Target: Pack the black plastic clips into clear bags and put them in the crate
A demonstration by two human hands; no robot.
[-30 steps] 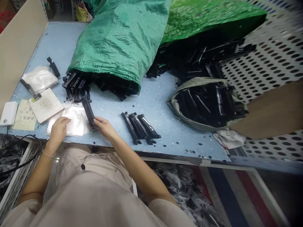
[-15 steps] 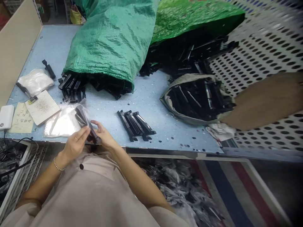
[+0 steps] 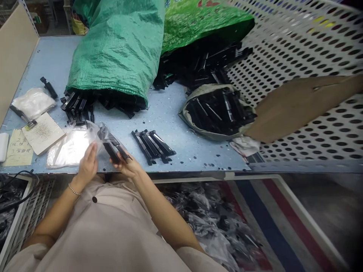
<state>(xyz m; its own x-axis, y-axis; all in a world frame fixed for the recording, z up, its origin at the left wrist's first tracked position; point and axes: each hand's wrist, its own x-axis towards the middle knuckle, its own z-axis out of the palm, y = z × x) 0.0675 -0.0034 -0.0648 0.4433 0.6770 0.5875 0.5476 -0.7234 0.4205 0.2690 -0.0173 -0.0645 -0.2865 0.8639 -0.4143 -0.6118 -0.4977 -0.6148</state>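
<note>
R hand (image 3: pixel 127 165) is closed around the lower end of blk plastic parts (image 3: pixel 110 150), held near the front edge of the blue table (image 3: pixel 195 113); a clear plastic bag (image 3: pixel 93 132) seems to cover their upper end. L hand (image 3: pixel 89 164) has fingers nearly straight, close together, next to this bag; cannot tell if it grips. A stack of clear bags (image 3: pixel 68 148) lies beside L hand, a row of long blk parts (image 3: pixel 152 146) right of R hand, approx. parallel.

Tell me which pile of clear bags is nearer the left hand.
The front pile, close beside the left hand; the rear pile lies farther off, beyond the white board.
</note>
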